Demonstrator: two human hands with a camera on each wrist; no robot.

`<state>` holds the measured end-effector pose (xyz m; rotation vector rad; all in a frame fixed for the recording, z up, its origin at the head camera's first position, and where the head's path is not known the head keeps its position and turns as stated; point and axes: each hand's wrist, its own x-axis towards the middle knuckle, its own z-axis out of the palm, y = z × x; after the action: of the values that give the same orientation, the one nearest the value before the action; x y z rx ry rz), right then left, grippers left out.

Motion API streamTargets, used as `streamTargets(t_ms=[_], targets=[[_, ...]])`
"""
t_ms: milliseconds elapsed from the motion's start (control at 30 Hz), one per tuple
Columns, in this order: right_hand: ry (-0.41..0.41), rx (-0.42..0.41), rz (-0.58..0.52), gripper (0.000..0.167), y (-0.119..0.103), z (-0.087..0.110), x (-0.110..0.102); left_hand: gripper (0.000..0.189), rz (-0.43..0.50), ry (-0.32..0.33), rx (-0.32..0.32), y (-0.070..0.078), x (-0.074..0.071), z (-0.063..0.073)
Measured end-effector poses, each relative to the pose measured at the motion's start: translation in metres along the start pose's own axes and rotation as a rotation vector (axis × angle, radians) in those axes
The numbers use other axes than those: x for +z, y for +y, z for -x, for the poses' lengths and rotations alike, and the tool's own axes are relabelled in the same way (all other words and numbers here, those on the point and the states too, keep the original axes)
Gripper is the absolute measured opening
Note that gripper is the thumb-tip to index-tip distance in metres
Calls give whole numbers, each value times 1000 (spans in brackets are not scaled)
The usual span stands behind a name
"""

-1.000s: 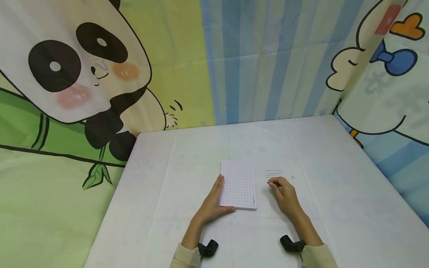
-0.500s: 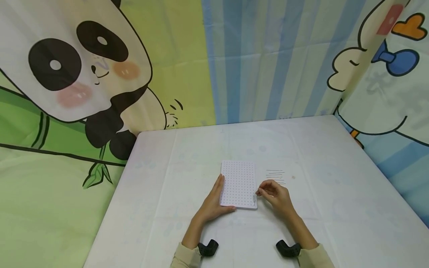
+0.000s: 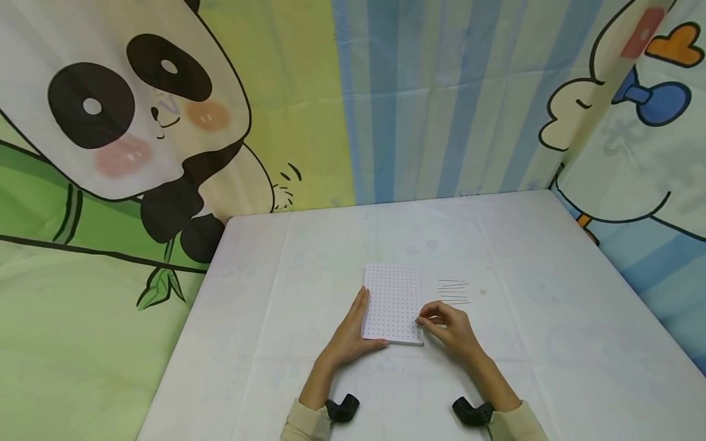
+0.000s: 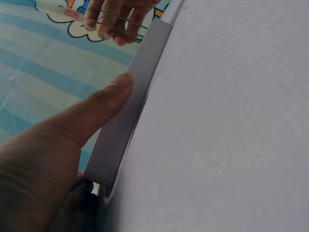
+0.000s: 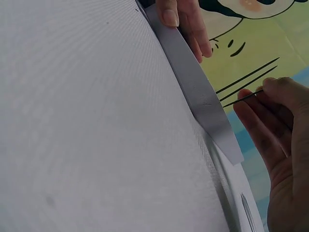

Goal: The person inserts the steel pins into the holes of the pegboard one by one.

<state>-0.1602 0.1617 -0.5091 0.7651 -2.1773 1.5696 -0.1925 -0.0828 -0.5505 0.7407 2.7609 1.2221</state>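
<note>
A white board dotted with rows of small holes [image 3: 390, 300] lies on the table in the head view. My left hand [image 3: 349, 337] steadies its near left corner, fingers straight along the left side and thumb against the near edge. My right hand [image 3: 452, 327] is over the board's near right edge. Between thumb and fingertips it pinches a thin dark needle [image 5: 236, 101], whose lower end is at the board's face in the right wrist view. Two more needles [image 5: 247, 75] stand upright in the board beside it.
Several loose needles [image 3: 452, 280] lie in a loose row on the white table [image 3: 309, 257], right of the board. A cartoon-printed cloth [image 3: 298, 104] hangs behind and around the table. Black wrist cameras [image 3: 343, 408] sit at both cuffs.
My right hand has moved left from the loose needles to the board's near right edge, bringing a needle along. The left hand and the board have stayed in place.
</note>
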Motion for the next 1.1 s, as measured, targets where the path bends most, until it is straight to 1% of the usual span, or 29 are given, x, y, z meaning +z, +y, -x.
streamTargets(t_ms=[200,467,667,900,1100], targets=[[-24,-7,30,20,0,2,1,120,-2,-1,3,0,1,0],[-47,-48,57,21,-1,-1,1,119,4,-1,11,-1,1,0],[-65,-30,72,20,0,-2,1,118,-1,-4,12,-2,0,-1],[-60,-22,78,20,1,0,2,118,6,-12,10,0,-1,0],[-60,-58,77,23,3,1,2,120,0,-18,0,0,-1,-1]])
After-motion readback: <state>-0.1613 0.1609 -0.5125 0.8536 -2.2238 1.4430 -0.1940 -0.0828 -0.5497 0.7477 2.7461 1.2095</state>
